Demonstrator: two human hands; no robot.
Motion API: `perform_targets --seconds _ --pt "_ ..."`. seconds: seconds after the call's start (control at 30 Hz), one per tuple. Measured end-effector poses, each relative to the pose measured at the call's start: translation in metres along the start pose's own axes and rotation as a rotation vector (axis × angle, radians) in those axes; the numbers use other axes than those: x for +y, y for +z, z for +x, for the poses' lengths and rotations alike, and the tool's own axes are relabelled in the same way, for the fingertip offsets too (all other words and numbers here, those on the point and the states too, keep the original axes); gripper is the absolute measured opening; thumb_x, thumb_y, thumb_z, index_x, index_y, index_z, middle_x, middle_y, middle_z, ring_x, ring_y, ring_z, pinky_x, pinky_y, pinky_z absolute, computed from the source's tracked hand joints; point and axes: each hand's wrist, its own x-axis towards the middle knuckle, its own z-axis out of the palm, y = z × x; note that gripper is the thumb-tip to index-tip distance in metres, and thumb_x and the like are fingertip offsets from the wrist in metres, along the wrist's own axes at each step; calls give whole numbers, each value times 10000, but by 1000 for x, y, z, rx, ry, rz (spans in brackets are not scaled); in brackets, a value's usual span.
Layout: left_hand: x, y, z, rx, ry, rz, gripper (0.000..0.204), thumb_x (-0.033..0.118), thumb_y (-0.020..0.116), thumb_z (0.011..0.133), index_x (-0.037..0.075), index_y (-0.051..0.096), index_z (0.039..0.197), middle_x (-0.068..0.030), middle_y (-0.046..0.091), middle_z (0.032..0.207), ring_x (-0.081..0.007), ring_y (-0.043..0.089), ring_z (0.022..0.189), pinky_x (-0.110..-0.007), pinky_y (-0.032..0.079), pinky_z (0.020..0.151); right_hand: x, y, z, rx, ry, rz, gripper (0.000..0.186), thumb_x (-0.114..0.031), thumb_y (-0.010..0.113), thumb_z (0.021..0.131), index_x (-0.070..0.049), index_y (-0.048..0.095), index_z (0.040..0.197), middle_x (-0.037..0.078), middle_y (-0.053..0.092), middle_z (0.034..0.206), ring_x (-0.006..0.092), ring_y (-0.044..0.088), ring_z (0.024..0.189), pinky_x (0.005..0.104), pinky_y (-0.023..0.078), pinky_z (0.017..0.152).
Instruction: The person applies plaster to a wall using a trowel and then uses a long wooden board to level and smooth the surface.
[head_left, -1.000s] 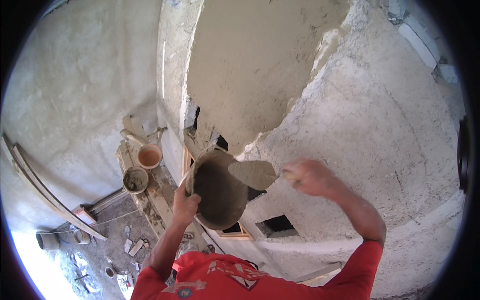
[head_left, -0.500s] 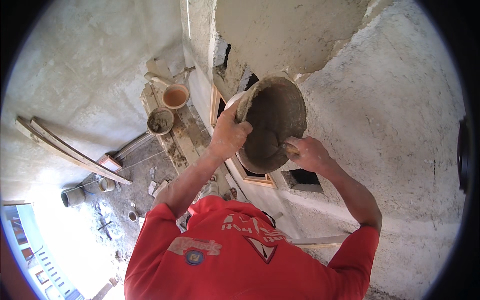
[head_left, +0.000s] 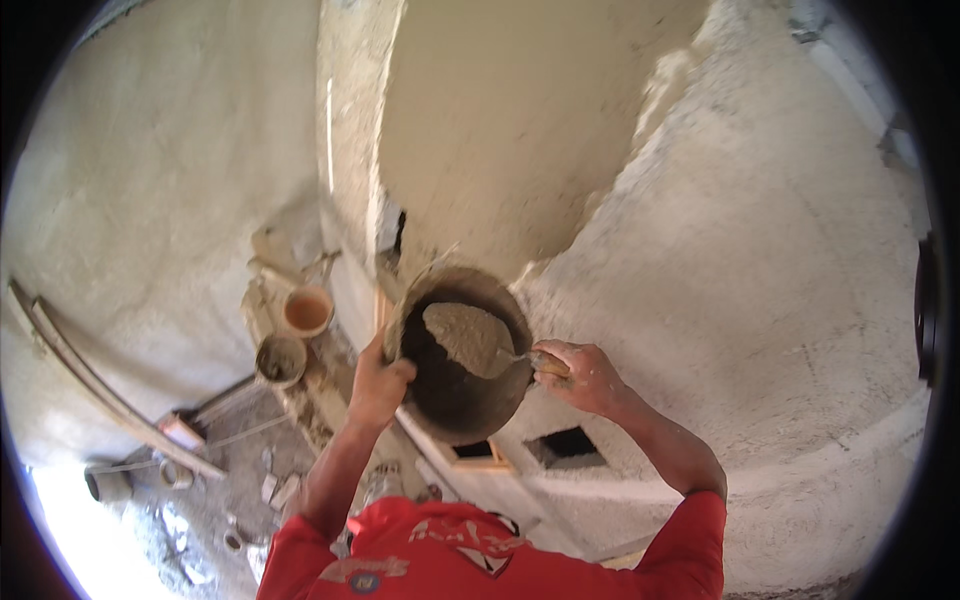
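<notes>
My left hand (head_left: 378, 382) grips the rim of a round dark mortar pan (head_left: 455, 400) held up in front of a plastered wall. My right hand (head_left: 585, 375) holds the wooden handle of a trowel (head_left: 470, 338), whose blade lies over the pan loaded with a heap of grey mortar. The pan's inside is dark and mostly bare. My forearms rise from red sleeves (head_left: 690, 540) at the lower edge.
A smooth plastered column (head_left: 510, 130) stands ahead, rough plaster wall (head_left: 780, 300) to the right with a small square opening (head_left: 568, 446). Below left sit an orange bucket (head_left: 307, 310), a grey bucket (head_left: 280, 360), planks (head_left: 100, 400) and scattered debris on the ground.
The view tilted back up toward the wall. The pan dropped lower and level, and the trowel came up out of it carrying a load of mortar.
</notes>
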Motion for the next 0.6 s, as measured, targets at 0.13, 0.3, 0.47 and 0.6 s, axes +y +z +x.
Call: perform_targets --seconds 0.13,0.3,0.47,0.6 --pt "-2 -8 0 45 4 -31 674 -99 478 650 -45 517 1321 -81 639 1130 -170 591 1033 -267 451 925 -50 -78 25 -25 55 -148 383 -214 743 793 -24 574 1079 145 657 832 281 660 740 371 537 721" --pt "-3 -24 -11 140 40 57 653 -96 473 644 -52 532 1293 -91 649 1109 -173 605 997 -274 462 913 -116 -171 44 -12 -159 -158 393 -270 764 771 -12 593 1013 59 581 736 164 587 637 302 497 595" --pt "-11 -51 -25 217 1 114 723 -98 483 613 -19 517 1331 -88 639 1143 -184 597 1010 -269 473 865 -156 -220 44 69 -215 -197 420 -334 734 799 0 655 1040 73 640 810 147 609 630 276 501 586" --pt "-29 -69 -30 278 13 114 667 -87 480 632 -30 536 1293 -92 650 1099 -179 607 980 -272 476 874 -131 -232 68 -11 199 102 460 -362 685 847 -9 660 1141 61 654 838 155 636 691 280 506 630"
